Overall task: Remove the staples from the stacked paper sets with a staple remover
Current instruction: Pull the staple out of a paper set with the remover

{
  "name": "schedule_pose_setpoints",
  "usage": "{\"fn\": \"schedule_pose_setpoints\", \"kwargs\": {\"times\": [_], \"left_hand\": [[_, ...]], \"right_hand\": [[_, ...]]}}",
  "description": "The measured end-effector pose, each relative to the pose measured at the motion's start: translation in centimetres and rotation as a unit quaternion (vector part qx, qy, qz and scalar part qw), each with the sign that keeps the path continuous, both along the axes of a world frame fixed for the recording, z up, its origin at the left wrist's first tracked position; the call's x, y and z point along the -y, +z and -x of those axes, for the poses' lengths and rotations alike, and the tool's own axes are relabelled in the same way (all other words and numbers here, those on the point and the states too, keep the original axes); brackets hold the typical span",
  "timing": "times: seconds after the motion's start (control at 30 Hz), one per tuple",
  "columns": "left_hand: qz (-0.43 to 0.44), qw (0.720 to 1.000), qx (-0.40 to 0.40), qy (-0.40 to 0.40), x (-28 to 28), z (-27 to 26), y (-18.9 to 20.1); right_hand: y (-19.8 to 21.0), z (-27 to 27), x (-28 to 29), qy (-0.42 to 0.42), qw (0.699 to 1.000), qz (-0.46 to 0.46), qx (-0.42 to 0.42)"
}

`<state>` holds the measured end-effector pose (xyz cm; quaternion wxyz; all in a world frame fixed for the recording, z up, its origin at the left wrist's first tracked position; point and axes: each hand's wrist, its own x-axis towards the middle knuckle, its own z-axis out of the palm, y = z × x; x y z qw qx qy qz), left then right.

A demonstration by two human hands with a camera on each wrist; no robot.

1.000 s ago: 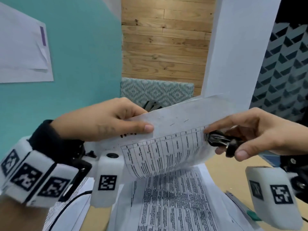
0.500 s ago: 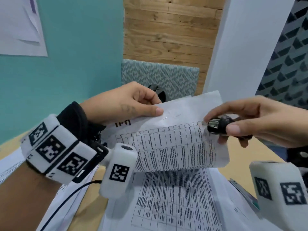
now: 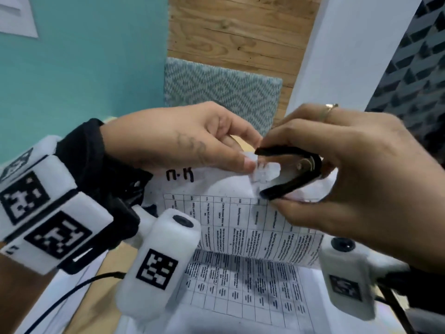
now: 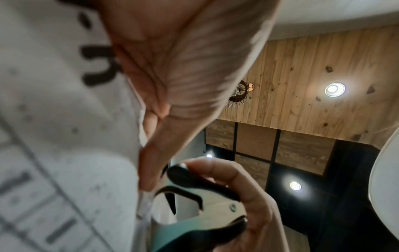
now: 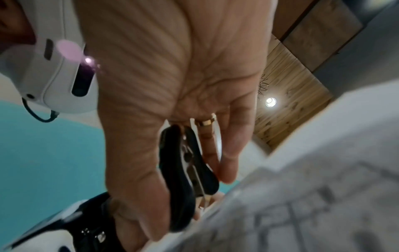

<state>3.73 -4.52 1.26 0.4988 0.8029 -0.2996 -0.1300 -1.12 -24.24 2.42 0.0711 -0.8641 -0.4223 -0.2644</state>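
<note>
Head view, two hands, left hand (image 3: 183,138), right hand (image 3: 356,179), one staple remover (image 3: 289,172)

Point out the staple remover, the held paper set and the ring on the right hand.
staple remover (image 3: 292,186), head view, on its lower black handle.
held paper set (image 3: 240,220), head view, on the printed table of the top sheet.
ring (image 5: 206,121), right wrist view, on the gold band.

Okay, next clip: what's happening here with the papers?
A person is pulling staples out of paper sets. The left hand pinches the top edge of a lifted paper set, while the right hand holds a black staple remover, its claws at the paper's top edge beside the left thumb. More printed sheets lie on the table underneath. Whether the staple is out yet cannot be seen.
</note>
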Motion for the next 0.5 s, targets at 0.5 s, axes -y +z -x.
{"fn": "schedule_pose_setpoints", "kwargs": {"times": [0.5], "left_hand": [[0.054,0.997,-0.059,-0.004,0.0,-0.7,-0.5]], "right_hand": [[-1.1,-1.4,0.2,0.049,0.998,0.010,0.030]]}}
